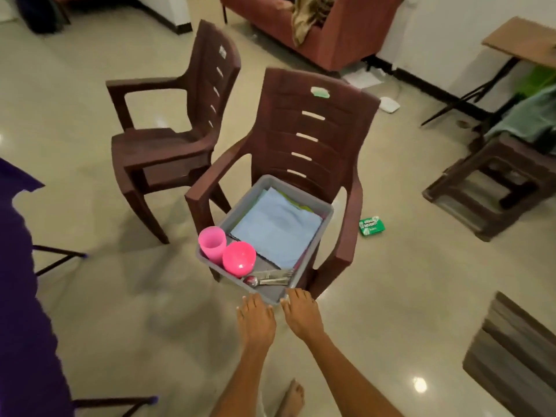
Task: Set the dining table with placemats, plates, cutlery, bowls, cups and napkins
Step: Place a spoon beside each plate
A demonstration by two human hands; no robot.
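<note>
Nearby, a second brown chair [168,139] flanks the tray [326,216] both straight-fingered hands, left hand [255,322] and right hand [301,316], reach.

- Brown chairs [304,136] — moulded plastic, matt and faintly grained.
- Grey tray [326,216] is smooth plastic.
- Pink cup [212,243] and bowl [239,258], glossy plastic.
- Cutlery [269,278] — shiny metal.
- Blue napkin [278,227], soft matt cloth.
- Floor [120,311] gleams, polished tile.

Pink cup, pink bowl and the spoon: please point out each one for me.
pink cup [212,243]: head view, on its outer side wall.
pink bowl [239,257]: head view, on its rounded side.
spoon [251,280]: head view, on its shiny bowl end.
</note>
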